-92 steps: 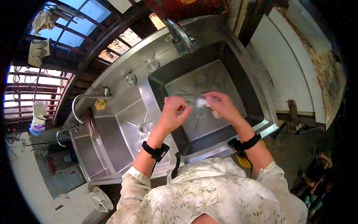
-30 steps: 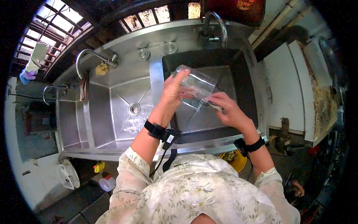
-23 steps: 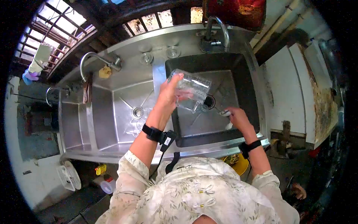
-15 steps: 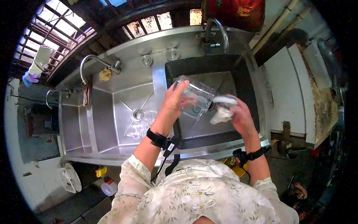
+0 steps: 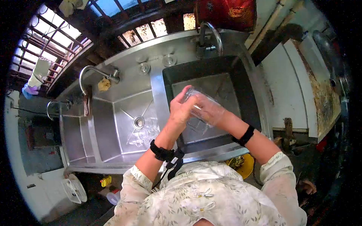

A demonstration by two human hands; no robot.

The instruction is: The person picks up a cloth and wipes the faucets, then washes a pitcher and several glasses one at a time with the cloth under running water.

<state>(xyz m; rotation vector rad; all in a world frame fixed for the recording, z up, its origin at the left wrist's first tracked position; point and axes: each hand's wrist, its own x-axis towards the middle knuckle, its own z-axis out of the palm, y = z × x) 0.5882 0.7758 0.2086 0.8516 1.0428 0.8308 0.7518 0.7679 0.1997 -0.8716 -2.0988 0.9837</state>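
Left hand fingers clasp glass jar; right hand inside, fingers indiscernible. Risk: jar twists loose, strikes steel sink.

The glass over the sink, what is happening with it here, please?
A person stands at a steel sink and holds a clear glass in the left hand, tilted over the right basin. The right hand is pushed inside the glass; whether it grips anything there cannot be told. More clear glassware lies near the drain of the middle basin.
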